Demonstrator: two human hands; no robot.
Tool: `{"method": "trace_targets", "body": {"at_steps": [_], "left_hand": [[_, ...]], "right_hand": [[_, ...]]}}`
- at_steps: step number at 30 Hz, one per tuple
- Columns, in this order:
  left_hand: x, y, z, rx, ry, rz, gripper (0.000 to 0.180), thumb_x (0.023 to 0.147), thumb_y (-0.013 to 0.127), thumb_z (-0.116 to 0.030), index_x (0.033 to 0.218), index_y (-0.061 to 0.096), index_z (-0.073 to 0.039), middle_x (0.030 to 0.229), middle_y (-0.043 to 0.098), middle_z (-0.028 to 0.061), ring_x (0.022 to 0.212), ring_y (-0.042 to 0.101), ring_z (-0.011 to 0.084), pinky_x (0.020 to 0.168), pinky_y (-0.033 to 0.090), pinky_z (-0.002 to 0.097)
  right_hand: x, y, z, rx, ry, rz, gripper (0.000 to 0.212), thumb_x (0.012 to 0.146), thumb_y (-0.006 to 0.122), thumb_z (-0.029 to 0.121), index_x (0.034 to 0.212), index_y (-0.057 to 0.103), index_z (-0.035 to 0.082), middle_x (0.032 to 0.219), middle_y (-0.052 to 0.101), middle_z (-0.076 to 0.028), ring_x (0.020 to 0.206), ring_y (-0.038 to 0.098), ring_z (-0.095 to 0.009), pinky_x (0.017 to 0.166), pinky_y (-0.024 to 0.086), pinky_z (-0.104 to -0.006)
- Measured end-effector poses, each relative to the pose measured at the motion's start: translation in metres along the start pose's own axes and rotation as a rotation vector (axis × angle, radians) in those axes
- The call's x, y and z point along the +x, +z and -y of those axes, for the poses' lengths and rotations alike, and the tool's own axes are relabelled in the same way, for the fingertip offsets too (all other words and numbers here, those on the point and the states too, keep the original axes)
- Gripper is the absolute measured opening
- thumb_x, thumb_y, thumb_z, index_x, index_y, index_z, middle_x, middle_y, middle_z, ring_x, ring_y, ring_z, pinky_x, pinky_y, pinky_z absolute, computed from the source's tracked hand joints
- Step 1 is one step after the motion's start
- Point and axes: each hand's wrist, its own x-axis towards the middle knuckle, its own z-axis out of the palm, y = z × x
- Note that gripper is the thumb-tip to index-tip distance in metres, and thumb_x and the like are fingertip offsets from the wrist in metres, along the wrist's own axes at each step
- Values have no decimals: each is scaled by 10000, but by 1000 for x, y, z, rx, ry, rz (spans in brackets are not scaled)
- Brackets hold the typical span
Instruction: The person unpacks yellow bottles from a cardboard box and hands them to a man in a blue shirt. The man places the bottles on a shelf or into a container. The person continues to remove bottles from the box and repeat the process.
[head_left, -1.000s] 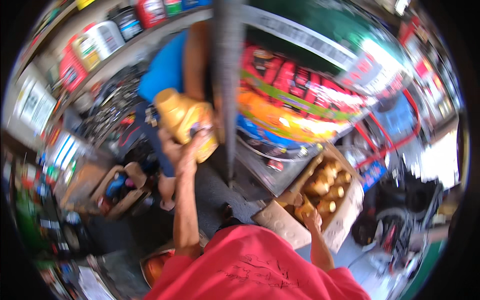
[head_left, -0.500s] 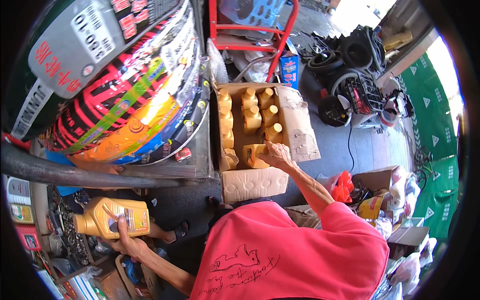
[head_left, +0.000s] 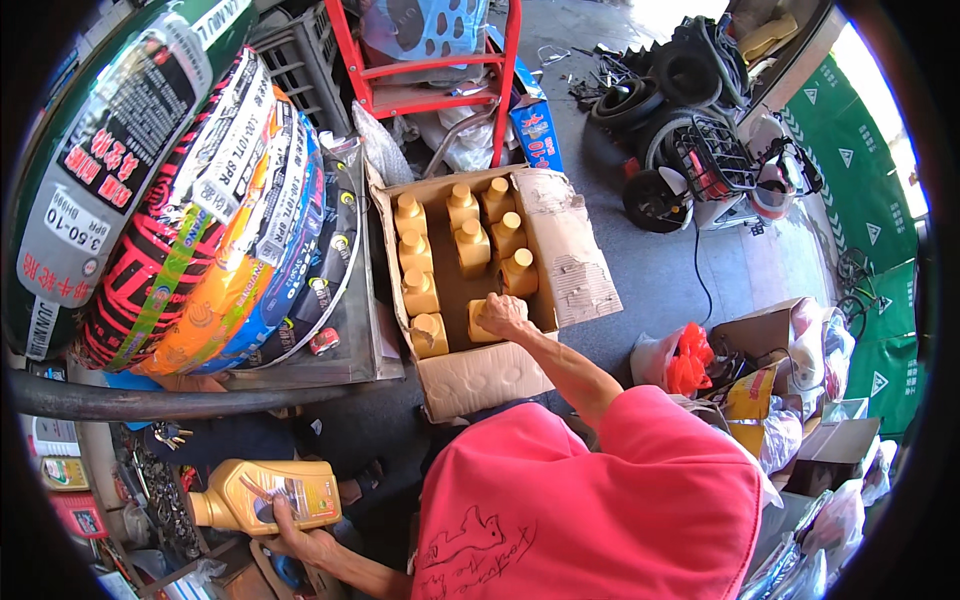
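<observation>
The person's left hand [head_left: 303, 540] is at the near left and holds a gold bottle [head_left: 275, 495]. The thumb lies over the labelled face of this bottle, and the other fingers go behind it, where they are mostly hidden. The bottle is lying on its side in the air, with its neck and cap pointing to the left.

The right hand [head_left: 503, 313] reaches into an open cardboard box [head_left: 480, 382] at the middle of the scene. Its fingers are bent close together around the top of a second bottle [head_left: 480, 325], which is inside the box at the near end. The cap of this one is covered by the hand, so its exact hold cannot be told.

Nine other gold bottles [head_left: 471, 248] stand upright in the box: four in a row along the left wall, two in the middle, toward the far end, and three along the right wall. One flap of the box is folded outward at the right, and another at the near side.

To the left of the box, wrapped tyres [head_left: 200, 260] are leaning together on a grey metal stand [head_left: 355, 350], with a small red can [head_left: 324, 341] near them. Beyond the box there are a red metal frame [head_left: 507, 80] and a blue carton [head_left: 537, 132]. A scooter [head_left: 715, 165] is at the far right, and a red plastic bag [head_left: 688, 362] is nearer, to the right of the box.
</observation>
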Motion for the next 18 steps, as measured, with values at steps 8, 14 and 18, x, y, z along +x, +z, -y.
{"method": "trace_targets", "body": {"at_steps": [8, 14, 18], "left_hand": [[-42, -26, 9, 7, -60, -150, 630, 811, 714, -47, 1393, 480, 7, 1284, 592, 185, 1070, 652, 286, 940, 551, 420], [-84, -10, 4, 42, -95, -220, 669, 813, 725, -77, 1419, 448, -14, 1237, 604, 189, 1037, 662, 321, 898, 575, 443], [-107, 1, 1, 59, -98, -230, 668, 814, 735, -94, 1415, 451, -26, 1220, 608, 169, 1028, 655, 319, 886, 576, 436]], "right_hand": [[35, -74, -17, 1, -122, 197, 472, 796, 721, 403, 1054, 659, 12, 973, 711, -199, 877, 719, -295, 816, 566, -429], [71, -60, -78, -150, -152, -163, 298, 824, 637, 155, 1089, 603, 22, 1115, 624, -216, 967, 679, -367, 817, 545, -466], [79, -48, -77, -169, -153, -109, 435, 767, 743, 235, 1096, 538, 38, 1049, 653, -232, 999, 658, -396, 842, 519, -505]]}}
